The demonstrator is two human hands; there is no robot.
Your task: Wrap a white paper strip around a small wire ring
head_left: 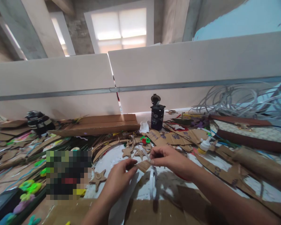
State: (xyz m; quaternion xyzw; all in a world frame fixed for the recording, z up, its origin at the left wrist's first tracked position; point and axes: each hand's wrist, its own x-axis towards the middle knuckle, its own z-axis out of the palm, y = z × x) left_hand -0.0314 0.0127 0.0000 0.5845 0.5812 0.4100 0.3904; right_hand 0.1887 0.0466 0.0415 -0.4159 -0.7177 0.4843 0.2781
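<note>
My left hand (122, 176) pinches the left corner of a small piece of cardboard (143, 166) between thumb and fingers. At its right edge, my right hand (170, 160) has thumb and forefinger closed on a thin whitish strip (145, 153). Below the right fingers a narrow white band (152, 184) hangs or stands; whether it joins the strip I cannot tell. Just beyond the hands lie two small cardboard stars (127, 152), and a larger cardboard star (98, 178) lies left of my left hand. A red and green ornament (145, 140) sits behind them.
A black bottle (157, 117) with its lid up stands at the back. To the right are a glue bottle (204, 145), cut cardboard pieces (227, 173) and a handbag (243, 132). A cardboard sheet (152, 214) lies in front; a phone (7, 203) and colourful bits are left.
</note>
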